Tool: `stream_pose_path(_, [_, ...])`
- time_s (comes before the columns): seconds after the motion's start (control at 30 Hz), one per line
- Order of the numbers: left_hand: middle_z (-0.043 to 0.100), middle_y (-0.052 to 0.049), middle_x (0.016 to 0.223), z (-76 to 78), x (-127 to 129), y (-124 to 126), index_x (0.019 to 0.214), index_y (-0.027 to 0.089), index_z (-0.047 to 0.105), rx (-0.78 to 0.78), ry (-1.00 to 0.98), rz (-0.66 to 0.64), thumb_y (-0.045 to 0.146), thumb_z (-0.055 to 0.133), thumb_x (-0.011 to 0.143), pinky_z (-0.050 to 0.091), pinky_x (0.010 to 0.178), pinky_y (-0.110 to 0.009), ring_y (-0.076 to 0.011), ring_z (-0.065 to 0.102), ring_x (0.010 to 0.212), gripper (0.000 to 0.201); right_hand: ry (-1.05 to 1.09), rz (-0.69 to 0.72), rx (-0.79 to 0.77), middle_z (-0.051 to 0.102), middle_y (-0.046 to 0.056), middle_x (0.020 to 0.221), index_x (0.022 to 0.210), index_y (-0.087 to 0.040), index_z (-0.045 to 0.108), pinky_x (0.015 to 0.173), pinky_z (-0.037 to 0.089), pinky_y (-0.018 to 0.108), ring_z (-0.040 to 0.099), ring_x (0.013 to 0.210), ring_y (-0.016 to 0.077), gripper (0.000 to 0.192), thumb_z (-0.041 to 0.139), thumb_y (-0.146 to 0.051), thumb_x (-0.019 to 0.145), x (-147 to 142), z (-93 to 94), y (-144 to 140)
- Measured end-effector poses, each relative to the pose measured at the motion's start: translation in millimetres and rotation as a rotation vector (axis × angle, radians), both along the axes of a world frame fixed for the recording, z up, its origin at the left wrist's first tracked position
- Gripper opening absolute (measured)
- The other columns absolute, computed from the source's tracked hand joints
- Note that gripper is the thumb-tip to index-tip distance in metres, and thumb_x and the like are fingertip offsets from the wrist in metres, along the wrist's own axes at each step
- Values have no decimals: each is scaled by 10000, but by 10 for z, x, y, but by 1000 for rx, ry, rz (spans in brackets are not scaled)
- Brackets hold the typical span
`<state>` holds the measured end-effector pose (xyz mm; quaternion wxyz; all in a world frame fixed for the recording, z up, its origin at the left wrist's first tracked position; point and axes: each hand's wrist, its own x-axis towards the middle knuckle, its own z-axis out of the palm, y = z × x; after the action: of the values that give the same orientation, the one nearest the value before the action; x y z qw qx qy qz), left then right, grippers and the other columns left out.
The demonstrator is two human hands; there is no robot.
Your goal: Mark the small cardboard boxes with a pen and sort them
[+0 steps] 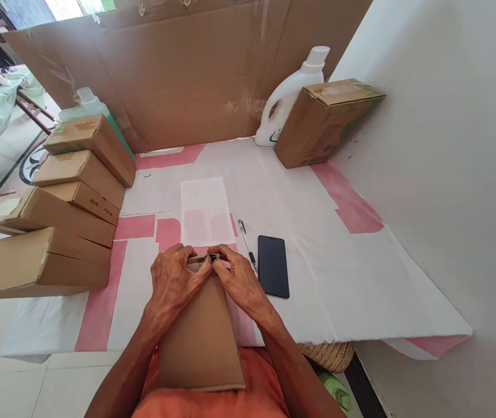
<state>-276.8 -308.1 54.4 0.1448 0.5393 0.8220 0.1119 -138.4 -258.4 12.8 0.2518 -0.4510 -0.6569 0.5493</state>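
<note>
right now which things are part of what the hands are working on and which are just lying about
In hand:
- left hand and right hand, pinching the far end of the cardboard box

Lying about:
- pen
- phone
- stacked boxes at left
- white jug and leaning box at the back

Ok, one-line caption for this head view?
Left hand and right hand pinch the top flap of a cardboard box at the table edge, beside pen and phone.

small dark print on one stacked box (86, 197), white jug's label (275, 135), neither legible
</note>
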Motion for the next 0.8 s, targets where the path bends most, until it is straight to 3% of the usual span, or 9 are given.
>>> stream_pose_path(0.1, [779, -48, 960, -25, -69, -37, 922, 225, 774, 11, -29, -108, 441, 636, 961, 488, 837, -382, -270, 727, 919, 259, 31, -21, -48, 728, 108, 1284, 1212, -212, 670, 982, 508, 415, 666, 1189, 268, 363, 440, -337, 961, 123, -41, -41])
stream_pose_path(0.17, [798, -44, 1061, -43, -190, -82, 1046, 249, 776, 42, -79, -205, 482, 647, 964, 504, 896, -400, -284, 735, 997, 279, -16, -133, -3, 644, 151, 1424, 1381, -198, 581, 1000, 511, 441, 630, 1255, 295, 495, 462, -492, 1000, 275, -130, -73])
stream_pose_path(0.23, [803, -32, 1146, -63, -341, -112, 1159, 275, 761, 42, -149, -256, 531, 701, 923, 519, 929, -410, -296, 739, 1052, 353, -254, -310, 133, 592, 233, 1435, 1446, -127, 525, 1024, 491, 512, 578, 1298, 371, 671, 546, -590, 961, 460, -268, -91])
stream_pose_path(0.3, [802, -18, 1201, -88, -475, -103, 1219, 293, 749, 21, -224, -270, 549, 760, 866, 531, 953, -417, -304, 740, 1088, 437, -606, -423, 223, 590, 301, 1345, 1394, -47, 551, 1015, 470, 584, 538, 1296, 457, 744, 647, -593, 898, 637, -425, -90])
stream_pose_path(0.4, [796, 9, 1246, -127, -580, -31, 1221, 315, 759, -3, -336, -284, 512, 820, 808, 532, 1002, -414, -302, 732, 1143, 462, -903, -431, 142, 597, 314, 1246, 1294, -35, 591, 954, 488, 593, 541, 1253, 499, 697, 730, -547, 842, 816, -627, -52])
stream_pose_path(0.53, [805, 19, 1218, -161, -577, 32, 1153, 313, 792, 17, -432, -284, 470, 833, 798, 540, 993, -385, -279, 739, 1130, 390, -781, -515, 3, 585, 334, 1298, 1256, -63, 573, 927, 501, 546, 541, 1271, 506, 716, 800, -489, 728, 946, -772, 71])
stream_pose_path(0.6, [806, 20, 1194, -166, -558, 18, 1136, 315, 797, 41, -442, -280, 462, 821, 815, 545, 965, -375, -267, 742, 1101, 354, -711, -540, -51, 638, 328, 1237, 1195, -79, 596, 875, 517, 533, 601, 1184, 499, 739, 825, -526, 652, 1025, -803, 134])
stream_pose_path(0.73, [805, 10, 1155, -173, -528, -35, 1131, 312, 796, 66, -433, -267, 453, 802, 841, 546, 918, -370, -261, 743, 1053, 322, -513, -500, -134, 769, 177, 946, 939, -179, 674, 764, 552, 464, 710, 916, 387, 515, 745, -608, 664, 1185, -839, 135])
stream_pose_path(0.8, [803, 7, 1155, -181, -518, -47, 1130, 306, 795, 76, -427, -275, 444, 802, 844, 541, 926, -372, -260, 742, 1051, 318, -389, -484, -143, 795, 131, 950, 958, -189, 695, 768, 579, 433, 735, 908, 341, 502, 669, -633, 726, 1226, -829, 59])
